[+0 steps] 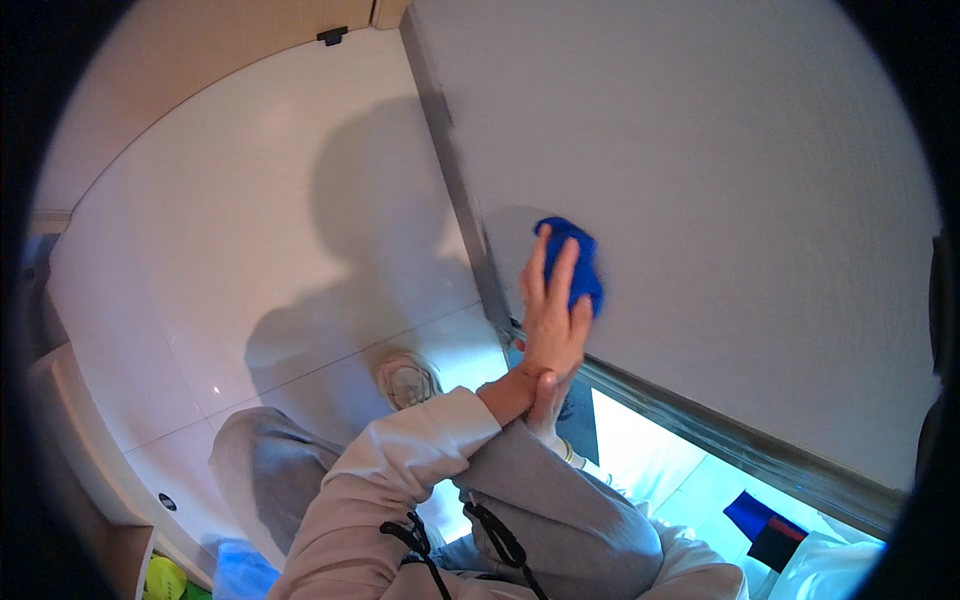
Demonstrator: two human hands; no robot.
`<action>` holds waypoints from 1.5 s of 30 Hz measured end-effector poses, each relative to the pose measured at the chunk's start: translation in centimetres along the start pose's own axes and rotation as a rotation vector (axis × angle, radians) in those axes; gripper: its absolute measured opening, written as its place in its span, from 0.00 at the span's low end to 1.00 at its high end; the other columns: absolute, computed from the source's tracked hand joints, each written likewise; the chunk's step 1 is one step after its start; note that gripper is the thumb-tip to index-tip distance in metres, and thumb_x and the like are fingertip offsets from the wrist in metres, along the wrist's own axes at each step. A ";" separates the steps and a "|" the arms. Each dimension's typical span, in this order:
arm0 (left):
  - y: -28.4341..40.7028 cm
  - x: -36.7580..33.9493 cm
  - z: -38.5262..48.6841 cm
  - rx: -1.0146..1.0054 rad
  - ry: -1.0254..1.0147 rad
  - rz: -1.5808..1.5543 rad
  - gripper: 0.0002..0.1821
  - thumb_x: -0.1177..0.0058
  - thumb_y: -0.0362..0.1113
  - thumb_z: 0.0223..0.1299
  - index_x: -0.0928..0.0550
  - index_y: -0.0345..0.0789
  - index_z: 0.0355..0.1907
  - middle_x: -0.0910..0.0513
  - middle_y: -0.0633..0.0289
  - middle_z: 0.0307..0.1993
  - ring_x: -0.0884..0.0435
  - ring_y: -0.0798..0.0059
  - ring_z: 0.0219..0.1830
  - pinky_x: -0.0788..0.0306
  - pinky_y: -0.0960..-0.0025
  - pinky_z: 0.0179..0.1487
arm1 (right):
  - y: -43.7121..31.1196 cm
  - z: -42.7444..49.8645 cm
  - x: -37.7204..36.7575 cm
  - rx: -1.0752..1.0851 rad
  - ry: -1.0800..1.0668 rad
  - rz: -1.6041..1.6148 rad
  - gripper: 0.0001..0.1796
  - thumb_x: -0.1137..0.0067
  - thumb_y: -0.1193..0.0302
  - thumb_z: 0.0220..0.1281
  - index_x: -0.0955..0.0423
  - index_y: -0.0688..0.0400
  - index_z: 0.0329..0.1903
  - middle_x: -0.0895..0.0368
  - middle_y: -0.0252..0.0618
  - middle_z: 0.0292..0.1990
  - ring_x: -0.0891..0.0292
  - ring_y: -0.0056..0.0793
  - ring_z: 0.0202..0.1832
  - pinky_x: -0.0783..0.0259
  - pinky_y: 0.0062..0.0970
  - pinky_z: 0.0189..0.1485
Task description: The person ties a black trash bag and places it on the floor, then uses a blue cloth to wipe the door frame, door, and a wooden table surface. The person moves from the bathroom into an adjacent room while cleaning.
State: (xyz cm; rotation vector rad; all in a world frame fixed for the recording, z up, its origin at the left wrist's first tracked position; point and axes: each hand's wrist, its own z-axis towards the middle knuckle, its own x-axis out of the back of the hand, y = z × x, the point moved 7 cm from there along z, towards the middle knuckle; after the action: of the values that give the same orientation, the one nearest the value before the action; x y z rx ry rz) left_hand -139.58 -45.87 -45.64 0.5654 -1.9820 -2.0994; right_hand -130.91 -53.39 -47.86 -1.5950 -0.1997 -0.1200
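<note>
My left hand is spread over a crumpled blue cloth, pressing it against a grey door panel. The cloth lies close to the panel's corner, beside the dark grey strip along its edge. Partly hidden below my left wrist is my right hand. It seems to touch that wrist, and its fingers are mostly covered. A bracelet circles the right wrist, which lies past my raised knee.
Glossy cream tiles cover the floor, with my shoe on them. A black floor fitting sits by the wood-toned panel. Beyond the door's edge lie a blue and black item and a translucent plastic bag.
</note>
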 end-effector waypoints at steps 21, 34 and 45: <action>-0.3 0.9 5.0 0.075 0.115 0.038 0.32 0.55 0.30 0.59 0.45 0.46 0.67 0.52 0.52 0.67 0.48 0.48 0.65 0.46 0.46 0.65 | -0.4 4.5 -1.9 -0.180 -0.043 0.222 0.41 0.62 0.50 0.64 0.63 0.61 0.69 0.53 0.53 0.64 0.47 0.41 0.64 0.43 0.36 0.62; -8.7 1.6 -1.8 0.313 0.250 0.063 0.32 0.54 0.33 0.58 0.43 0.44 0.66 0.49 0.48 0.66 0.49 0.47 0.65 0.51 0.51 0.66 | 5.8 0.3 0.1 -0.398 0.019 0.087 0.41 0.62 0.45 0.63 0.57 0.60 0.68 0.46 0.48 0.62 0.41 0.39 0.57 0.42 0.34 0.58; -14.2 2.5 0.7 0.313 0.333 0.171 0.30 0.56 0.29 0.59 0.41 0.43 0.65 0.43 0.44 0.62 0.44 0.46 0.63 0.49 0.52 0.65 | 7.0 3.0 -2.8 -0.449 -0.099 0.164 0.39 0.68 0.46 0.67 0.56 0.63 0.68 0.49 0.51 0.65 0.50 0.40 0.66 0.50 0.35 0.65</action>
State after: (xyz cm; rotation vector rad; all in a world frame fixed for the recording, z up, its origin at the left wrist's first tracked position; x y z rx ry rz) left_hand -140.51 -45.09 -59.99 0.7158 -2.0834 -1.4939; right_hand -132.37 -50.77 -55.39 -2.0596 -0.1226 0.0460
